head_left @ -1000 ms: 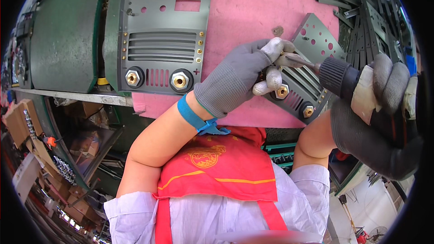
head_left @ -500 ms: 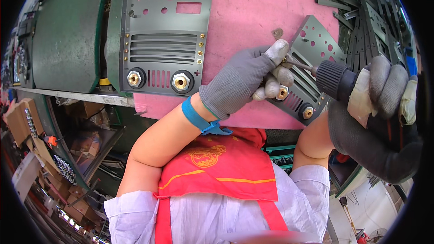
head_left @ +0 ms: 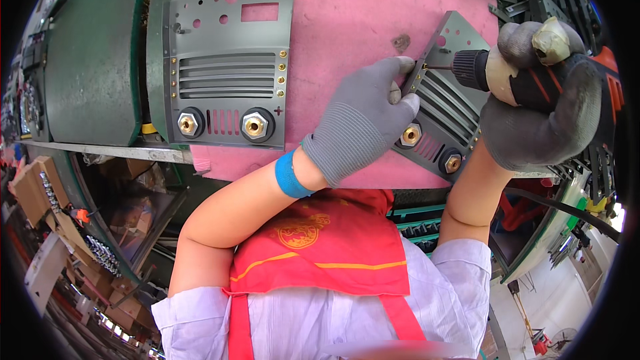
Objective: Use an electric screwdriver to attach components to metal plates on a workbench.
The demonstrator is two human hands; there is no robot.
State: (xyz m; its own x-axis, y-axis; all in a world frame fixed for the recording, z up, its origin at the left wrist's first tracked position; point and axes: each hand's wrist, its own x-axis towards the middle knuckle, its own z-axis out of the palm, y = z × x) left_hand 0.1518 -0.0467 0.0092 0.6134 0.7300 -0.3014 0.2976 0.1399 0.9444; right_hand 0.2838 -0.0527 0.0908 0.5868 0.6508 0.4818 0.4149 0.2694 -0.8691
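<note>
At the counter's near right edge my left hand (head_left: 363,120) presses its fingers flat on the tilted grey panel (head_left: 445,110); my right hand (head_left: 540,120) clenches the power screwdriver (head_left: 527,73), bit on the panel's left edge. Farther left lies a second grey panel (head_left: 230,67) on the pink mat (head_left: 353,20).

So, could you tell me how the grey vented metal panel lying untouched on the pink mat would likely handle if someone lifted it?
The grey vented metal panel looks like stiff sheet. Its two brass fittings probably weight one end. Lying flat on the pink mat, it shouldn't roll.
</note>
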